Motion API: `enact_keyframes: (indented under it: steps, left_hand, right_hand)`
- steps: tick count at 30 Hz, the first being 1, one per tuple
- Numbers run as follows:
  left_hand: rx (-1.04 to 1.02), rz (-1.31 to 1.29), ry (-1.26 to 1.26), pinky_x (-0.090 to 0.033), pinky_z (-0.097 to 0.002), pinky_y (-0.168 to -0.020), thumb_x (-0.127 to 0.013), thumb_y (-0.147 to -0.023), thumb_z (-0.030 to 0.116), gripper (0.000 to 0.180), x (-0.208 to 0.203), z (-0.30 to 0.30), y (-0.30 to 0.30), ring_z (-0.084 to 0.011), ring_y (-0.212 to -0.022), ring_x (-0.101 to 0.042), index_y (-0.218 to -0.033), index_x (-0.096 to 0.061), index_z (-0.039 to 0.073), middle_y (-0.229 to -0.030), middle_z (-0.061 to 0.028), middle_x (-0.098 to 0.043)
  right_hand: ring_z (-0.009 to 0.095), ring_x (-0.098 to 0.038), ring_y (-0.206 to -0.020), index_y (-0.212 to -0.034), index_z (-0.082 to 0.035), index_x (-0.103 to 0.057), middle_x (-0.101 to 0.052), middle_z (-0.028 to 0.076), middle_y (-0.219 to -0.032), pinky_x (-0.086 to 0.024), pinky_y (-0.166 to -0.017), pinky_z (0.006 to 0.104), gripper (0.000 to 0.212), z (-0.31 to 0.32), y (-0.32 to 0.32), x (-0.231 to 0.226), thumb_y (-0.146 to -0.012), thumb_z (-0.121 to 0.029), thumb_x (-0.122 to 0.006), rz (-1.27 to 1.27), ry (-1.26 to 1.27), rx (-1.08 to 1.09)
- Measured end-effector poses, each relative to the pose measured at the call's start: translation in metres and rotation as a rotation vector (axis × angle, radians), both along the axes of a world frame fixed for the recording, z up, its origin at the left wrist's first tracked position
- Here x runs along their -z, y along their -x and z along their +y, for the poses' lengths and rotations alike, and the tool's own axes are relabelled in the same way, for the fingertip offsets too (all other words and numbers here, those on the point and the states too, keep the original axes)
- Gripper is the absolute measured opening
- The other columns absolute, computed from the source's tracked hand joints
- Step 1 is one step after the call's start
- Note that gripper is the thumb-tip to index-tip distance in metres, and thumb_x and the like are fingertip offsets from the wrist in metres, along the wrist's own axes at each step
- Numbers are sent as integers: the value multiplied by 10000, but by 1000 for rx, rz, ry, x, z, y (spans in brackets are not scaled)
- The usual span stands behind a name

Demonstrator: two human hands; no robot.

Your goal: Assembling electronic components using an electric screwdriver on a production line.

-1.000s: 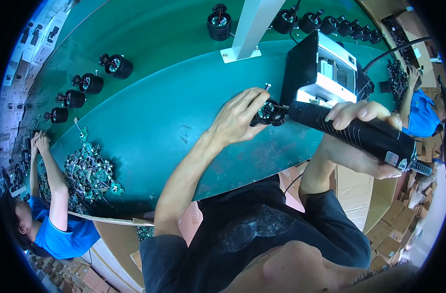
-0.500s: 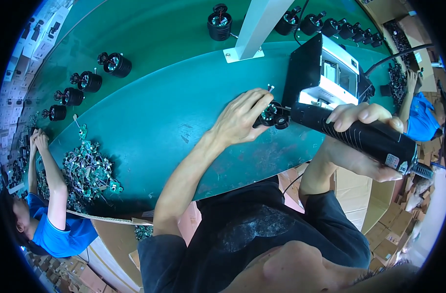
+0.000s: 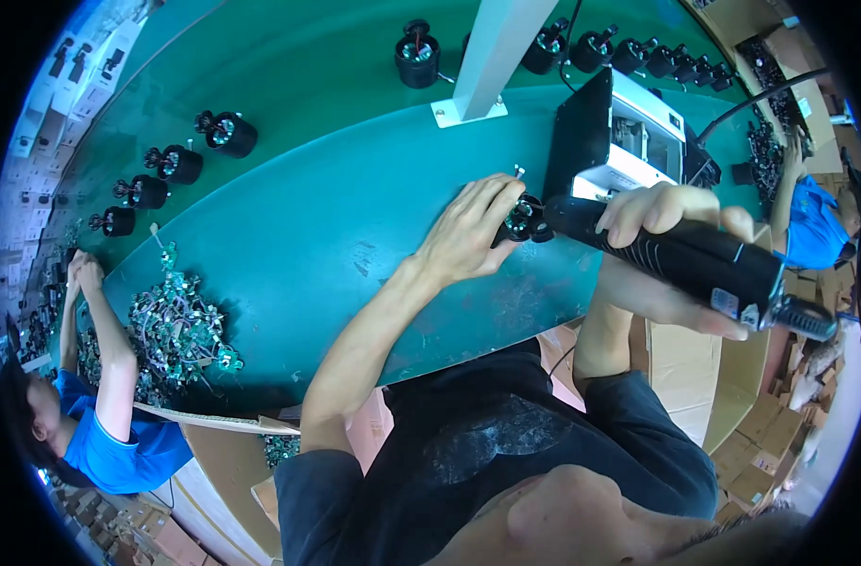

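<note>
My left hand (image 3: pixel 470 229) is closed round a small black round housing (image 3: pixel 522 222) on the green bench, its fingers over the top and far side. Inside the housing's open end a green circuit board shows, and a thin lead with a white plug (image 3: pixel 518 172) sticks up beyond my fingers. My right hand (image 3: pixel 671 212) grips a black electric screwdriver (image 3: pixel 699 262), tilted so its nose points left at the housing. The bit reaches the housing's open end; whether it touches a screw I cannot tell. Just beyond the screwdriver stands a black-and-white screw feeder (image 3: pixel 589 132).
Black housings (image 3: pixel 231 134) stand in a row along the far green strip, left and right. A grey metal post (image 3: pixel 492 66) is fixed to the bench. Wired circuit boards (image 3: pixel 181 325) lie heaped at left. People in blue work at left (image 3: pixel 119 443) and right (image 3: pixel 815 222).
My right hand has brought the screwdriver a little to the left, its nose closer over the housing. My left hand keeps its hold. The whole view has shifted slightly.
</note>
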State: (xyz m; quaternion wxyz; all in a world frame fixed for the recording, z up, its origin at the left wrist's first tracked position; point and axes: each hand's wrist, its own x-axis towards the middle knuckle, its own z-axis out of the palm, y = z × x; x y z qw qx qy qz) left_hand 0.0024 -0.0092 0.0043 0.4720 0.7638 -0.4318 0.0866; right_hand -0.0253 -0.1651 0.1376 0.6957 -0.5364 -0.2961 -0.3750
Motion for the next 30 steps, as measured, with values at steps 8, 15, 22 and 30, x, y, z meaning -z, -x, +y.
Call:
enact_keyframes:
  steps: [8,15,22,30]
  left_hand:
    - [-175,-151,87,-458,-390,-929,-782,-674,103,607,-6,30,-24,-344,-1019,-595,-1214,-523,2,-1199,-164,-574]
    - [-1010,-60,197,-489,-399,-832,-811,-759,182,559,-2,121,-125,-317,-887,-584,-1181,-518,-39,-1064,-185,-563]
    - [-1083,-321,57,-470,-417,-876,-811,-795,204,560,3,106,-112,-333,-981,-547,-1200,-513,-42,-1110,-181,-527]
    - [-642,-229,-12,-490,-409,-836,-781,-799,122,314,-13,52,-136,-331,-982,-571,-1039,-607,17,-1134,-152,-554]
  right_hand:
    - [236,-686,-665,-1299,-101,-524,-666,181,-1000,-602,-547,359,772,-27,47,-12,-874,-745,-540,-43,-79,72]
    - [227,-678,-654,-1255,-91,-543,-662,173,-991,-582,-553,339,595,-51,59,42,-901,-561,-628,224,-91,197]
    - [190,-631,-589,-1221,-67,-536,-669,148,-953,-539,-558,287,441,-49,52,48,-896,-340,-654,270,3,599]
    - [168,-604,-571,-1272,-73,-478,-664,152,-984,-527,-590,275,471,-32,59,40,-924,-360,-615,328,25,383]
